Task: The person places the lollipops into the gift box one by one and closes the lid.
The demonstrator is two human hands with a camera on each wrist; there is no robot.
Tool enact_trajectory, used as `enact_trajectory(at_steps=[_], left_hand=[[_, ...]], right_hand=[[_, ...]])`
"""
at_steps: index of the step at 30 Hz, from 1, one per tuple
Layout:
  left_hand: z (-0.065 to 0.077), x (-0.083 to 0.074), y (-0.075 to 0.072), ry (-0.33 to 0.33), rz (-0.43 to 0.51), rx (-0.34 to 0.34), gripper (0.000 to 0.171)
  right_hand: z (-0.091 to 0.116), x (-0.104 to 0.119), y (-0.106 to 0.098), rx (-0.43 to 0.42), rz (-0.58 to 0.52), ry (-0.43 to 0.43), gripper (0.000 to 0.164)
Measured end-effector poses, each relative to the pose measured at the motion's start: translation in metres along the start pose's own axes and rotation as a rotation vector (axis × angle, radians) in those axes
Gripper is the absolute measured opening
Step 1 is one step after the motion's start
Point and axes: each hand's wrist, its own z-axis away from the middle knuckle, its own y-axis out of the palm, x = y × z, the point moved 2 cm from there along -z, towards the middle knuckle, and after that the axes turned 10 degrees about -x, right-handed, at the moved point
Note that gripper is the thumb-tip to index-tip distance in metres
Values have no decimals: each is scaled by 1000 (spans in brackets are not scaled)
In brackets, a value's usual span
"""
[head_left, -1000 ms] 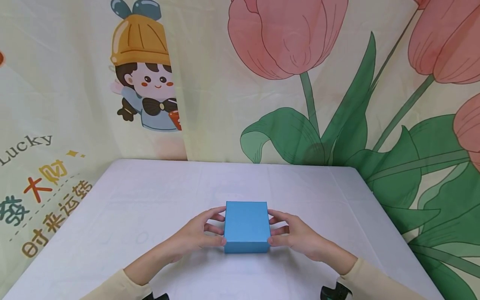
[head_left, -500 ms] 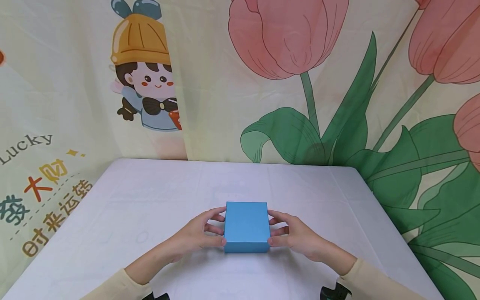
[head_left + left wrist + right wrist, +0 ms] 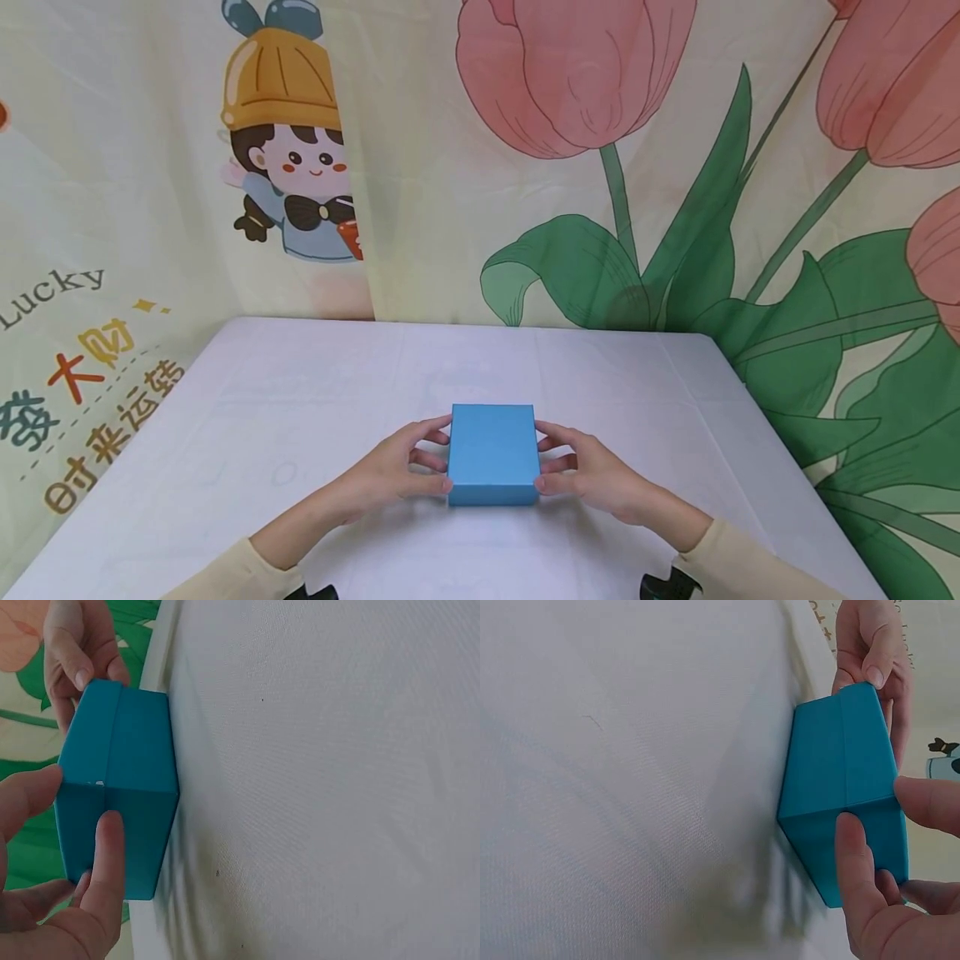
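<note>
A blue lidded box sits on the white-covered table, nearly square from above, with a thin seam between lid and base along its sides. My left hand grips its left side, thumb at the near corner and bent fingers spread toward the far corner. On the opposite side my right hand holds it the same way. In the left wrist view the box shows a small pale nick at its seam, and the left thumb presses the side wall. The right thumb does likewise in the right wrist view. The box's contents are hidden.
The white tablecloth spreads around the box, with faint creases. Behind the table hangs a cloth backdrop printed with tulips, a cartoon figure and lettering. Black wrist mounts show below the beige sleeves.
</note>
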Motion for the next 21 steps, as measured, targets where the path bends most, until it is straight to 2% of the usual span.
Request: enact_trajectory(at_steps=[7,14,21], left_hand=[[-1,-2,-3,28,-64,10,95],[0,-1,-3,60,-140,-7,93],[2,-2,-8,84,-202,-29,90]], right_hand=[[-3,0,-1,13,27,-28,89],[-4,-4,-4,20,142,-67,89],[0,-2,-14,33,124,-95,82]])
